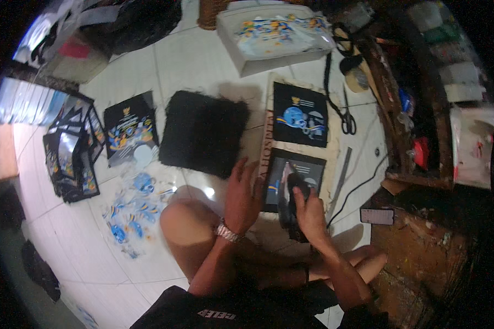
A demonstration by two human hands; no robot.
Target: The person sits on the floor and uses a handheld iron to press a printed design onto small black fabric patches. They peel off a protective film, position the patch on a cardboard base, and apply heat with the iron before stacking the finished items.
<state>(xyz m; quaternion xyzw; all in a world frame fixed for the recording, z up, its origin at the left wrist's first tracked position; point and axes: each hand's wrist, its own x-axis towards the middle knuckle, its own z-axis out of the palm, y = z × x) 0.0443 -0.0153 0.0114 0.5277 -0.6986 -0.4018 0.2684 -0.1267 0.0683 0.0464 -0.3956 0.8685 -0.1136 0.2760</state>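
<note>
My right hand (311,213) is wrapped round the handle of a dark clothes iron (286,205). The iron rests on, or just over, the left part of a black fabric piece (314,169) with a small print, hiding some of it. Beyond lies a second black printed piece (313,96), flat on the same cream cloth pad (336,118). My left hand (243,192), a watch on its wrist, is held with fingers stretched out at the pad's left edge. Its fingertips are near a stack of plain black fabric squares (203,131); whether they touch it I cannot tell.
Printed black pieces (130,123) lie left, beside a loose pile of others (71,153). Transfer print cut-outs (132,214) are scattered on the tiles. A white box (247,64) of colourful cut-outs stands behind. Scissors (348,122), a steel ruler (343,170) and a phone (377,216) lie right.
</note>
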